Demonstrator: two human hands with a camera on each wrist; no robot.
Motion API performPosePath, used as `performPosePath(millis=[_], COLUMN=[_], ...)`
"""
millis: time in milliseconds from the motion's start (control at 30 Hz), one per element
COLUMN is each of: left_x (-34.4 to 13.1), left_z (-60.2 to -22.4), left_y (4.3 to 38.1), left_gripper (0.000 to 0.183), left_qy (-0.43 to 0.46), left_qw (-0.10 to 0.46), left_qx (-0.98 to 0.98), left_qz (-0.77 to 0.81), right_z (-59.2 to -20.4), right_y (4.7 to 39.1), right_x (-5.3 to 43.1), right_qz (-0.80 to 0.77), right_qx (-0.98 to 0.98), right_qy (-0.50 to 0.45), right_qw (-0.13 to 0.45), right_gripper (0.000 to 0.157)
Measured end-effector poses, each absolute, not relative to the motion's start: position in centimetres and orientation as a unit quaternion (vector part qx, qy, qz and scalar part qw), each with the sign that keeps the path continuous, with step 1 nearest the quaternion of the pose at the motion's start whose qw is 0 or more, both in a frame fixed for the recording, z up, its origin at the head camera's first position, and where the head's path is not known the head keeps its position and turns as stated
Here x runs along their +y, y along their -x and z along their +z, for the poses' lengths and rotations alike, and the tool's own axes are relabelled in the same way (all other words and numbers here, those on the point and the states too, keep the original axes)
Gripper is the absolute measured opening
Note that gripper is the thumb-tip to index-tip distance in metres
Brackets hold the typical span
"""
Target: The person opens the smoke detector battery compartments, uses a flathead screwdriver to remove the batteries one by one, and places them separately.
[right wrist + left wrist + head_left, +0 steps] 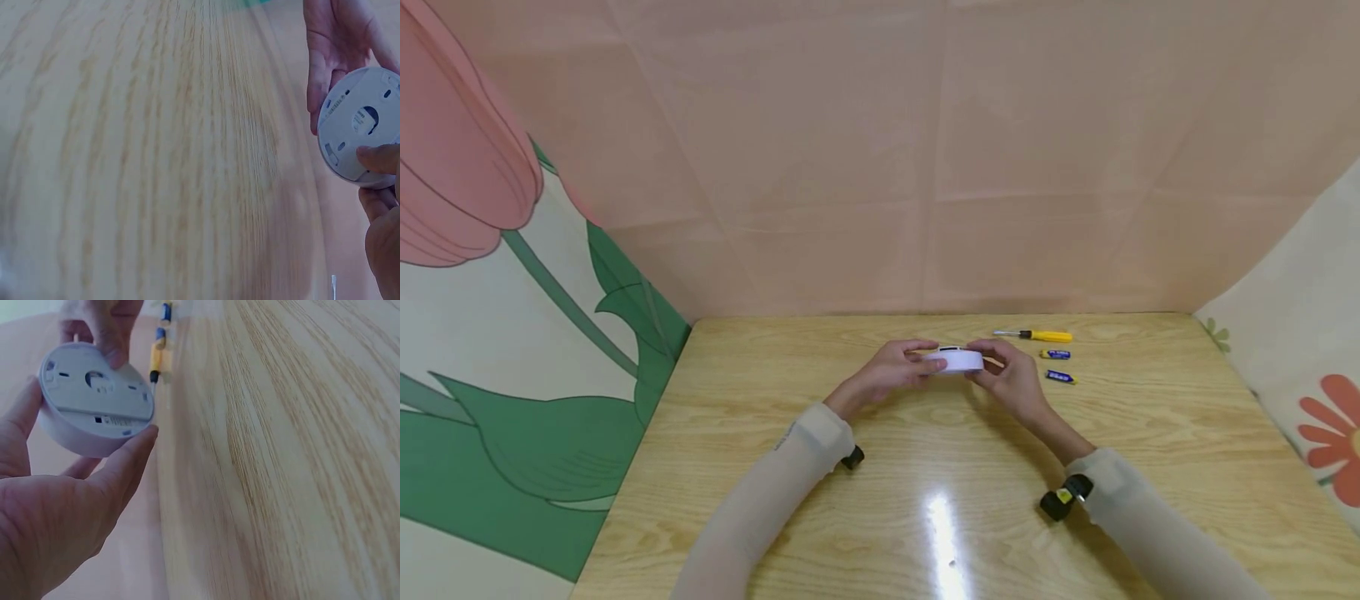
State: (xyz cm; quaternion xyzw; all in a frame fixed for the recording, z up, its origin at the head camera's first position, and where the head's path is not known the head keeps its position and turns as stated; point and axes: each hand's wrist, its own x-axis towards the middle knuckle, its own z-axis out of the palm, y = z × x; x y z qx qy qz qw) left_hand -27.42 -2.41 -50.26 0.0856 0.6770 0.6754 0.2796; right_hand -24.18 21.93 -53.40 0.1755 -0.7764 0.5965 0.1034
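Both hands hold a round white device [962, 361], shaped like a smoke detector, over the far middle of the table. Its flat back plate [75, 387] has small slots and a central opening, seen in both wrist views. My left hand [891, 371] grips the rim, with thumb and fingers [134, 453] on opposite sides. From the other side my right hand [1011, 383] pinches it, the thumb [375, 159] lying on the back plate and the fingers behind the rim. The device's front face is hidden.
To the right of the hands lie a yellow-handled screwdriver [1051, 336] and two blue-and-yellow batteries, one [1056, 355] behind the other [1061, 377]. A pinkish cloth backdrop [820, 167] rises at the table's [760, 358] far edge, with flower-printed panels on both sides.
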Motion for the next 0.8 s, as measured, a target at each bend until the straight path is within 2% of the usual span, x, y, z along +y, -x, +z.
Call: performPosePath(millis=[233, 433, 633, 800], left_x=[-2.5, -2.6, -2.6, -2.6], left_z=[-50.0, -50.3, -50.7, -50.8], left_y=[27.3, 27.3, 27.2, 27.2], left_gripper=[0.071, 0.079, 0.085, 0.091], left_qy=[-0.116, -0.147, -0.157, -0.165], left_qw=[0.217, 0.151, 0.127, 0.099], left_qx=[0.717, 0.771, 0.788, 0.817], left_qz=[0.652, 0.601, 0.582, 0.543], right_z=[-53.0, -52.7, -52.3, -52.4], right_y=[24.6, 25.0, 25.2, 25.5], right_x=[22.2, 22.5, 22.8, 22.8], right_qz=[0.594, 0.562, 0.564, 0.56], right_qx=[-0.779, -0.809, -0.809, -0.812], right_qy=[-0.181, -0.171, -0.153, -0.145], right_qw=[0.079, 0.016, -0.058, -0.082], right_gripper=[0.053, 0.064, 0.078, 0.088])
